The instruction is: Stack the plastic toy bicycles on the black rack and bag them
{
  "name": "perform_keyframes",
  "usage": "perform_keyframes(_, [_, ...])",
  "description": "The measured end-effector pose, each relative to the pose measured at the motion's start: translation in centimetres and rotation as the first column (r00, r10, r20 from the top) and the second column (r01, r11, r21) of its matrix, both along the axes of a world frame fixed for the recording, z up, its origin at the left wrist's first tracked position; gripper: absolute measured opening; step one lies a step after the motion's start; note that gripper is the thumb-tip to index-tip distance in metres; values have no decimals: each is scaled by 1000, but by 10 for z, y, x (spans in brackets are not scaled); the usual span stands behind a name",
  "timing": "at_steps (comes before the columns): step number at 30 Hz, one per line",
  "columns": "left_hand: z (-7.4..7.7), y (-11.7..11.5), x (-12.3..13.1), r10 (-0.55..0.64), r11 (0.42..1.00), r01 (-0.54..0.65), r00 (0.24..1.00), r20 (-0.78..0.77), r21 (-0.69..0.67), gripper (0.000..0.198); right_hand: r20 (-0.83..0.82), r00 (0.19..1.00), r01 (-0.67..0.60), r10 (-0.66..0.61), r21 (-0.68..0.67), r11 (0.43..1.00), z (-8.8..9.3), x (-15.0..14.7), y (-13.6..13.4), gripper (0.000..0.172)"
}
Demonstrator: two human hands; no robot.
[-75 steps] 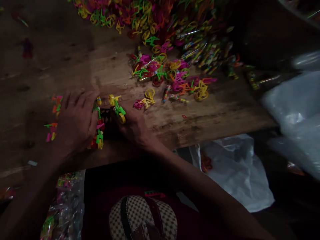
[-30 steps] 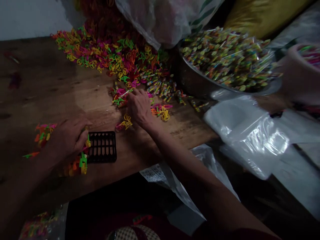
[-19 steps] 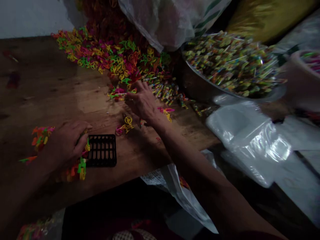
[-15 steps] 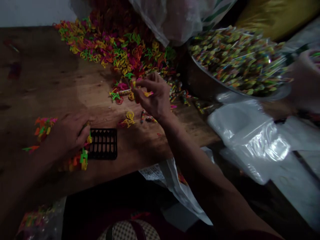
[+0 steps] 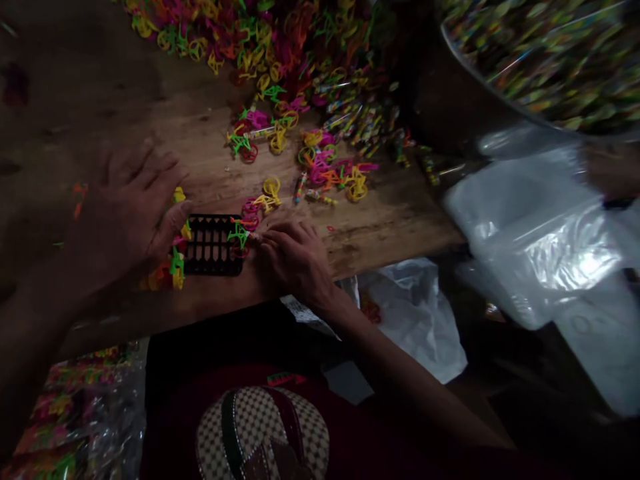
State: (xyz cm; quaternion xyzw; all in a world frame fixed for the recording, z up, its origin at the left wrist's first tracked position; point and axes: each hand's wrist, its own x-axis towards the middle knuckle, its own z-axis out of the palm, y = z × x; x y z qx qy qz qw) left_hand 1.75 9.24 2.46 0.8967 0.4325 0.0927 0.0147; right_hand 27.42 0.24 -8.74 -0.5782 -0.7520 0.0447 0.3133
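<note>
My right hand (image 5: 300, 257) is closed in a pinch at the right end of a black slotted rack (image 5: 213, 271). At its fingertips is a small plastic toy bicycle (image 5: 241, 233) with a green frame and red wheel, over the rack's right edge. My left hand (image 5: 135, 207) lies at the rack's left end, fingers stretched and slightly blurred. Under and beside its thumb are yellow, green and orange plastic pieces (image 5: 177, 262), partly hidden by the hand. Just beyond my right hand lie a yellow toy bicycle (image 5: 269, 195) and a pink one (image 5: 251, 212).
A large pile of coloured plastic toys (image 5: 260, 40) covers the back of the wooden table (image 5: 165, 147). Small candy tubes (image 5: 357, 117) lie beside it. A metal basin (image 5: 475, 70) stands back right, with clear plastic bags (image 5: 545, 233) before it. Filled packets (image 5: 75, 413) are at lower left.
My right hand has come from near the pile down to the rack's right end, with a toy bicycle at its fingertips. My left hand's fingers have straightened. The view has shifted.
</note>
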Motion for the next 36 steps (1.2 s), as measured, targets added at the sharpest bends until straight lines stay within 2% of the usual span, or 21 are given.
perform_keyframes(3, [-6, -11, -1, 22, 1000, -22, 1000, -17, -14, 78, 135, 989, 59, -57, -7, 998, 0, -4, 0, 20])
perform_keyframes(7, [-17, -15, -1, 53, 997, -57, 997, -62, -58, 73, 135, 991, 24, -18, -46, 999, -3, -8, 6, 21])
perform_keyframes(9, [-19, -15, 0, 53, 996, -58, 996, -74, -65, 70, 63, 998, -12, 16, -68, 998, -2, -8, 5, 19])
perform_keyframes(12, [-18, -15, 2, 63, 993, -70, 995, -79, -94, 68, -113, 984, -145, 137, -68, 987, 6, -11, -2, 12])
perform_keyframes(15, [-16, -16, 5, 81, 989, -90, 994, -80, -120, 66, -266, 917, -309, 297, 0, 951, 12, -28, -9, 15])
perform_keyframes(17, [-16, -18, 7, 94, 986, -103, 993, -78, -128, 65, -331, 868, -375, 370, 52, 926, 11, -44, -9, 19])
perform_keyframes(24, [-14, -22, 9, 119, 981, -126, 991, -58, -146, 60, -458, 830, -309, 319, 99, 946, -9, -86, 1, 16])
perform_keyframes(32, [-15, -22, 6, 90, 986, -87, 996, 20, -142, 60, -424, 856, -294, 295, 71, 953, -9, -89, 0, 22])
perform_keyframes(36, [-11, -23, 10, 98, 985, -102, 995, -35, -139, 61, -438, 855, -288, 276, 42, 957, -11, -89, -2, 26])
